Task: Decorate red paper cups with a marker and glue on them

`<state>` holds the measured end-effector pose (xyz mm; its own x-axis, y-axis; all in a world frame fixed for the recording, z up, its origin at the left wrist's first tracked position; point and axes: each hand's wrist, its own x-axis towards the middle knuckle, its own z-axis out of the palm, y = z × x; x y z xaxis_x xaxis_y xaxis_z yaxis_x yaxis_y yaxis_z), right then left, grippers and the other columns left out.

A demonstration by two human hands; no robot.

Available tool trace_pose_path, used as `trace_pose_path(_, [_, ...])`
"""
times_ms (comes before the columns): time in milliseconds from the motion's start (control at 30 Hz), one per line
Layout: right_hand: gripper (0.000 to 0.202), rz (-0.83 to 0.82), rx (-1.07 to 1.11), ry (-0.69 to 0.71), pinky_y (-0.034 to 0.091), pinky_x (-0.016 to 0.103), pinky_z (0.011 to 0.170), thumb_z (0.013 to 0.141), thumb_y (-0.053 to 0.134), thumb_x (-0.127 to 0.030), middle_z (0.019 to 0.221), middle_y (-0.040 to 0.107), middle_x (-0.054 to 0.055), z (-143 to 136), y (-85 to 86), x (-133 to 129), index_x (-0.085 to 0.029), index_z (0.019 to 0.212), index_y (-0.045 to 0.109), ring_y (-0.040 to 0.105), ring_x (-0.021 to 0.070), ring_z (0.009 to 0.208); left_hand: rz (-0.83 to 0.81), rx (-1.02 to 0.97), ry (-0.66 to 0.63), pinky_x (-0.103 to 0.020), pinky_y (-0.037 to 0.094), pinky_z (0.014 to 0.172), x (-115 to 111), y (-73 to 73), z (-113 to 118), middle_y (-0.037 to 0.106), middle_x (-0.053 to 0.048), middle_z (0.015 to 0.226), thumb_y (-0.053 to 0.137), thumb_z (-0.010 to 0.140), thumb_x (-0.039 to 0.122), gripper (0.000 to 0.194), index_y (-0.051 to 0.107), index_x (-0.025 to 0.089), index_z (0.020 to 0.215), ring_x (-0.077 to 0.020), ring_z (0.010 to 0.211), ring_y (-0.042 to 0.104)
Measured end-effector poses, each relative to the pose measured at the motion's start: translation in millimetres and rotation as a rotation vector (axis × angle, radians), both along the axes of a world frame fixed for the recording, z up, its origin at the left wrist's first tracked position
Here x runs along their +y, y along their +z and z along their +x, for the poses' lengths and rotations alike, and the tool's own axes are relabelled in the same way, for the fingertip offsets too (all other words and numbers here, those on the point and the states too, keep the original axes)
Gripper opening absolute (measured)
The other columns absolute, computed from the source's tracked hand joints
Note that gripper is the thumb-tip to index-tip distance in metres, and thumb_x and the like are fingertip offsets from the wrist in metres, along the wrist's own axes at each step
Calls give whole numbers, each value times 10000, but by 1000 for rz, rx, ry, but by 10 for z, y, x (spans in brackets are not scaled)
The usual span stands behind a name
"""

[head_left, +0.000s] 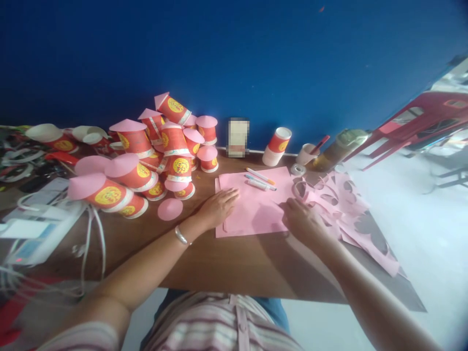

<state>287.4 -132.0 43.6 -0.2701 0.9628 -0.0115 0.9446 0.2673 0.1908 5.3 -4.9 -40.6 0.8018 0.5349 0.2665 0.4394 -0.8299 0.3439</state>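
Pink paper sheets [254, 207] lie flat, stacked with uneven left edges.

Paper sheets [256, 207], apparently matt.

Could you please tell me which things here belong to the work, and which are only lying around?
Probably part of the work:
pink sheets, left hand on top, right hand at their edge
markers
red cups with pink cones
pink offcuts

Seemingly just lying around:
white cables
greenish bottle
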Motion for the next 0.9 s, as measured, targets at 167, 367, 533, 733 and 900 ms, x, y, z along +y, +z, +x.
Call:
trace_pose_path(167, [225,-52,-27,-294,440,318,656,931,500,-119,1071,698,174,279,-139,170,-129,1014,709,653,258,920,-36,-69,-46,-508,457,1199,-78,119,-5,619,-163,1468,451,983,115,435,633,146,1376,-258,1414,559])
trace_pose_path(367, [214,21,42,-260,385,299,616,960,482,-151,980,705,147,185,-421,162,-138,1024,686,654,256,938,-335,-92,-461,-319,473,1183,-401,492,23,657,-45,1445,517,1032,288,364,659,272,1368,-168,1367,599])
trace_pose_path(533, [214,72,79,-308,369,285,606,976,465,-170,959,703,123,198,-474,170,-154,1001,677,649,228,888,-118,8,56,-634,257,1268,-433,375,147,308,-288,1653,582,972,527,812,346,62,1593,-400,1575,266])
trace_pose_path(733, [191,-2,119,-388,432,288,678,973,491,-181,1104,726,111,174,-456,193,-181,1109,625,679,233,990,-233,41,-592,-400,246,1307,-649,480,269,389,-55,1668,468,1000,622,709,373,274,1610,-225,1585,290])
trace_pose_path(900, [177,-1,98,-380,402,287,666,983,464,-168,1115,724,101,186,-461,190,-188,1074,614,683,233,1003,-217,110,-26,-621,161,1286,-468,446,305,299,-257,1660,575,915,684,944,350,77,1603,-395,1583,239])
